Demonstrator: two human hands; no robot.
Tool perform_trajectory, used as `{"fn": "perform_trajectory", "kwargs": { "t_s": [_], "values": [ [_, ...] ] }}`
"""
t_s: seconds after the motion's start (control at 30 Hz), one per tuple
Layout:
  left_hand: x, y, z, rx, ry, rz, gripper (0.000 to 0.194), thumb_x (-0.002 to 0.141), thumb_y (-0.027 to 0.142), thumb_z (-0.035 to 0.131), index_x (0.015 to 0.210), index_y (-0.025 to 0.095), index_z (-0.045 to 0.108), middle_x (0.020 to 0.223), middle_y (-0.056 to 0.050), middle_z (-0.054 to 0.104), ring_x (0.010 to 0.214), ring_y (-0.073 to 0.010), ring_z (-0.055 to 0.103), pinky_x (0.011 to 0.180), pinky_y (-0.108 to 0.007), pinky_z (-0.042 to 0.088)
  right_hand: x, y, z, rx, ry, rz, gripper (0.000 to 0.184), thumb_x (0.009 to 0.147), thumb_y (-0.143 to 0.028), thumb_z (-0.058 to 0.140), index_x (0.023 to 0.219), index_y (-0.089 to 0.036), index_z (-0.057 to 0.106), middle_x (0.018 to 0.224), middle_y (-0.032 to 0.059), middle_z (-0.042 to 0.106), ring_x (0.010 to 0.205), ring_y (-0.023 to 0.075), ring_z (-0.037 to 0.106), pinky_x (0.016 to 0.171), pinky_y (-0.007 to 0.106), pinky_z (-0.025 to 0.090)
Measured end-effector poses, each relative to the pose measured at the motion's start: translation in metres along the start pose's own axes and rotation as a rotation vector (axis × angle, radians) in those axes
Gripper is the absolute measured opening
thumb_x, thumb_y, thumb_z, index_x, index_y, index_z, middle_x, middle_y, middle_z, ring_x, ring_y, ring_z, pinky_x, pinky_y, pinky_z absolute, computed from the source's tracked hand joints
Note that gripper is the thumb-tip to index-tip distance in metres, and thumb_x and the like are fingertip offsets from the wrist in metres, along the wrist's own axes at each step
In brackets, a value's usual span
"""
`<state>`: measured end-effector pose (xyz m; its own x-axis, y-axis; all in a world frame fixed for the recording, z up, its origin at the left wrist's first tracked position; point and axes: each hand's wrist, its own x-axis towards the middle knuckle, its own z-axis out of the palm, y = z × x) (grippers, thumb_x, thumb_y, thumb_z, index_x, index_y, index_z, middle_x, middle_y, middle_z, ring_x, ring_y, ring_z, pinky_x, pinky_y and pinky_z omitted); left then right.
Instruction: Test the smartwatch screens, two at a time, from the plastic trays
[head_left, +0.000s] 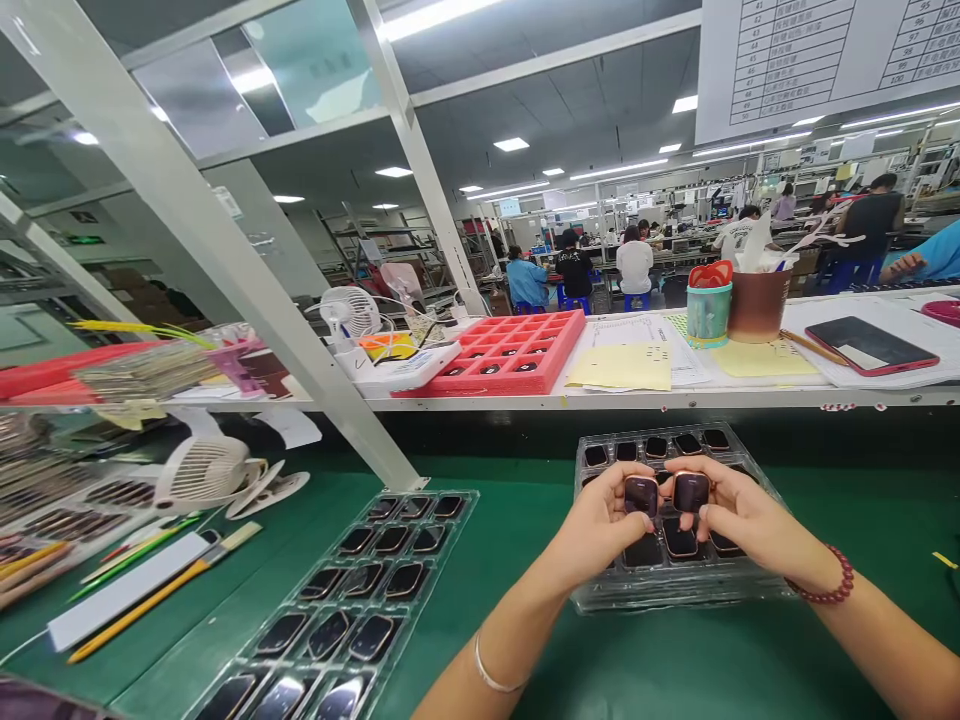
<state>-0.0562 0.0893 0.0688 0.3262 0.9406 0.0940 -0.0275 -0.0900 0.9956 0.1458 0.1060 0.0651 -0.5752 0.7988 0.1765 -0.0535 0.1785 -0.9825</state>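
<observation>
Between thumb and fingers, my left hand (606, 515) pinches a smartwatch body (641, 495) with a black screen and gold-coloured rim. A second, similar watch body (691, 491) is gripped by my right hand (742, 510), close beside the first. Both are held above a stack of clear plastic trays (682, 588), whose pockets carry more dark-screened watch bodies (680, 537). My hands hide part of that top tray. To the left, another clear tray (442, 545) lies on the green mat, with rows of watch bodies (391, 540) in its pockets.
A white shelf edge (525, 403) runs behind the trays, carrying a red compartment tray (517, 350), a phone (871, 341) and a teal cup (708, 308). A slanted post (300, 350) meets the mat. Brushes (150, 610) and a small fan (202, 475) lie left. People sit in the background.
</observation>
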Motion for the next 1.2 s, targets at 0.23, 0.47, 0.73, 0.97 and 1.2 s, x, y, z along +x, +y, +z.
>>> {"fn": "perform_trajectory", "kwargs": {
  "t_s": [0.23, 0.47, 0.73, 0.97, 1.2],
  "values": [
    [-0.001, 0.0, 0.003, 0.006, 0.029, 0.002, 0.034, 0.069, 0.009, 0.058, 0.102, 0.016, 0.055, 0.09, -0.005, 0.062, 0.08, -0.0152, 0.058, 0.07, -0.027, 0.047, -0.003, -0.002, 0.003, -0.072, 0.021, 0.026, 0.038, 0.084, -0.016, 0.048, 0.121, -0.021, 0.049, 0.105, 0.0072, 0.061, 0.072, 0.0131, 0.06, 0.061, 0.028, 0.052],
    [-0.001, 0.004, -0.005, -0.078, 0.034, -0.015, 0.045, 0.073, 0.017, 0.061, 0.118, 0.018, 0.053, 0.107, -0.01, 0.061, 0.083, -0.017, 0.061, 0.06, -0.023, 0.047, -0.001, 0.001, 0.001, 0.111, 0.064, 0.039, 0.049, 0.084, -0.023, 0.053, 0.133, -0.026, 0.044, 0.123, 0.0088, 0.054, 0.081, 0.0155, 0.061, 0.066, 0.031, 0.055],
    [-0.004, 0.011, -0.015, -0.338, -0.063, -0.065, 0.055, 0.075, 0.031, 0.066, 0.127, 0.024, 0.049, 0.114, -0.011, 0.06, 0.076, -0.0157, 0.064, 0.056, -0.021, 0.046, -0.001, -0.004, -0.007, 0.385, 0.042, 0.087, 0.049, 0.081, -0.03, 0.065, 0.128, -0.024, 0.051, 0.119, 0.0098, 0.057, 0.065, 0.0094, 0.058, 0.057, 0.024, 0.053],
    [-0.006, 0.013, -0.014, -0.388, -0.126, -0.017, 0.06, 0.072, 0.032, 0.07, 0.127, 0.026, 0.047, 0.103, -0.009, 0.063, 0.067, -0.0137, 0.063, 0.053, -0.02, 0.045, -0.002, -0.002, -0.004, 0.363, 0.005, 0.062, 0.045, 0.079, -0.033, 0.068, 0.121, -0.021, 0.056, 0.096, 0.0058, 0.063, 0.057, 0.0074, 0.055, 0.052, 0.021, 0.049],
    [-0.005, 0.013, -0.019, -0.374, -0.204, 0.037, 0.052, 0.073, 0.032, 0.068, 0.121, 0.022, 0.052, 0.1, -0.009, 0.064, 0.067, -0.0141, 0.064, 0.053, -0.02, 0.046, -0.004, 0.001, -0.006, 0.331, -0.076, 0.02, 0.048, 0.081, -0.033, 0.066, 0.126, -0.021, 0.051, 0.09, 0.0054, 0.064, 0.061, 0.0092, 0.057, 0.054, 0.021, 0.05]
  ]
}}
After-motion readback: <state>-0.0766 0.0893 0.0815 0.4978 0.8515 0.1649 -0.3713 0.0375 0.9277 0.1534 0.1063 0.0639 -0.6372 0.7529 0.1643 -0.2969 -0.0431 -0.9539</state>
